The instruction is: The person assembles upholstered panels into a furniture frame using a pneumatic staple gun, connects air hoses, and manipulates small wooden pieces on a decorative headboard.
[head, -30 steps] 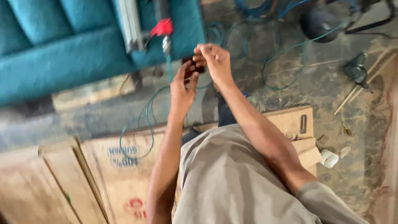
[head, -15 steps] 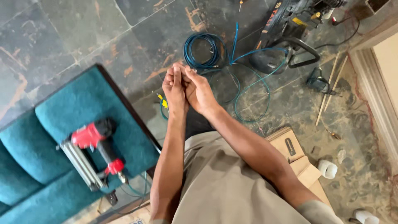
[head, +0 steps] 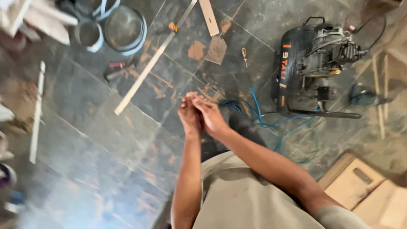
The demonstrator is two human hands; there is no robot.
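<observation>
Left hand and right hand pressed together, anything between them hidden. Teal sofa and nail gun gone from view; black air compressor and blue hose now right of hands.

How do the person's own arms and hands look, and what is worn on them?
Both forearms are bare, with no gloves, watch or rings visible on the left hand or right hand. A short grey-beige sleeve covers the right upper arm.

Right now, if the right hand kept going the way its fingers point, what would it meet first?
The right hand is pressed against the left hand. Beyond, probably bare floor, then the long wooden strip; depth is unclear.
</observation>
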